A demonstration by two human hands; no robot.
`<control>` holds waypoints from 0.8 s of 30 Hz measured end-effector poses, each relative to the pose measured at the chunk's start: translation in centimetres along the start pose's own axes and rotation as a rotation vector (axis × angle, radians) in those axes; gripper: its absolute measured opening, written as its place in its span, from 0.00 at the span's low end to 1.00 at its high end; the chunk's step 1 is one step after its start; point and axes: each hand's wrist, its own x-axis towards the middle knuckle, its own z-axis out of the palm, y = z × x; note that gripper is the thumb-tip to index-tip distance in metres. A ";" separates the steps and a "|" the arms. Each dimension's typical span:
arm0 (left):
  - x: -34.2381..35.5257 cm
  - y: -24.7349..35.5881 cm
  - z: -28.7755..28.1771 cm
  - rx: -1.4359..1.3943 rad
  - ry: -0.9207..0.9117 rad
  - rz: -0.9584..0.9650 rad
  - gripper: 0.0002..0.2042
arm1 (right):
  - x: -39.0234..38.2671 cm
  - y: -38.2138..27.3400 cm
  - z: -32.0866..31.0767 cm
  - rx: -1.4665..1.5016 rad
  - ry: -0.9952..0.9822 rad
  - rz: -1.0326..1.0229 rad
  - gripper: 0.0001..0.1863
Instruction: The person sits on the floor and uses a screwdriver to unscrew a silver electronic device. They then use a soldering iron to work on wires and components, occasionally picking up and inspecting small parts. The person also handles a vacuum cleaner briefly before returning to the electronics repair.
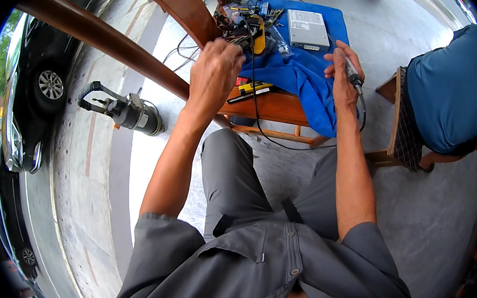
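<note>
My right hand (346, 67) holds a pen-shaped corded tool (352, 73) with a clear handle against the palm, several fingers loosely raised. Its tip is hidden. From its lower end a black cord (272, 140) loops down and back up over the chair seat. My left hand (215, 71) is closed with fingers curled, slightly blurred, beside a heap of wires (235, 34); whatever it pinches is hidden. Between the hands a blue cloth (300, 77) drapes over the wooden chair (277, 106). A silver metal box (307, 29) with a white label lies on the cloth.
Yellow-handled tools (254, 87) lie on the seat near my left hand. The chair's backrest rail (125, 50) crosses left of it. A black cylindrical pump (137, 115) stands on the floor. At right, a person in a blue shirt (454, 93) sits on a wooden stool (394, 111).
</note>
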 end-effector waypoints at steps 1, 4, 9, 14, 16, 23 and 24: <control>-1.0 -0.3 -0.1 -0.058 -0.093 0.014 0.08 | -0.1 0.0 0.2 0.004 -0.008 0.001 0.27; -2.6 -0.5 1.4 -0.041 -0.278 0.033 0.07 | 0.0 0.1 0.2 -0.003 -0.017 0.002 0.27; -2.5 -0.7 2.6 -0.036 -0.298 0.142 0.06 | -0.1 0.2 0.4 0.008 -0.024 -0.017 0.26; -1.2 -1.2 2.5 -0.115 -0.427 0.158 0.06 | 0.2 0.6 0.2 -0.003 -0.032 -0.028 0.26; -0.6 -1.4 2.2 -0.123 -0.492 0.137 0.07 | 0.1 0.6 0.3 -0.004 -0.033 -0.025 0.27; -0.4 -1.5 -1.6 0.194 -0.420 0.210 0.12 | 0.0 0.5 0.1 -0.023 -0.037 -0.035 0.28; -1.0 -1.7 -2.0 0.204 -0.432 0.197 0.12 | 0.0 0.3 0.1 -0.025 -0.036 -0.034 0.28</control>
